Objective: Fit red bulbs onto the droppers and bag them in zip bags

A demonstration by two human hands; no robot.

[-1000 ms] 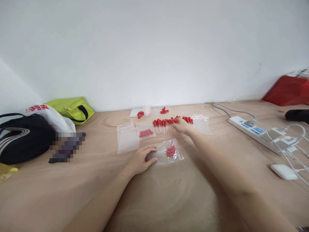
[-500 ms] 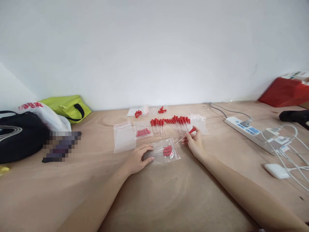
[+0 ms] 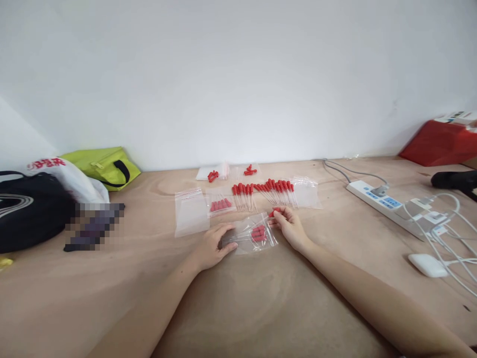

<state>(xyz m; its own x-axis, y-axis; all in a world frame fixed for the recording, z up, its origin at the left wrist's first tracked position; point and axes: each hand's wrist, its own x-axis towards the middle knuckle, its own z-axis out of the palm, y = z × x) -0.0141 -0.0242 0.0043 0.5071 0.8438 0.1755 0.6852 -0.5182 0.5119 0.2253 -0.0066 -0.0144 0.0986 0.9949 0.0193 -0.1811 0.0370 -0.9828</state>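
Note:
My left hand (image 3: 213, 247) grips the closed end of a clear zip bag (image 3: 243, 244) between thumb and fingers. Inside that bag lie several droppers with red rubber bulbs (image 3: 258, 233) and thin clear stems. At the bag's right-hand mouth, my right hand (image 3: 293, 229) pinches another dropper (image 3: 275, 212) by its red bulb; its stem points left into or over the bag, I cannot tell which. Just behind, loose droppers (image 3: 279, 186) lie in a row with bulbs away from me. Beside them is a bag of red-bulbed droppers (image 3: 221, 205).
Flat zip bags (image 3: 192, 214) lie left of the row, and another clear bag (image 3: 306, 191) lies right. Loose red bulbs (image 3: 250, 170) rest on bags near the wall. A power strip (image 3: 376, 199) with cables is at right; a black bag (image 3: 33, 214) and green bag (image 3: 100, 166) at left.
My right hand has moved left with the dropper, from beside the row to the bag's mouth. The left hand stays on the bag.

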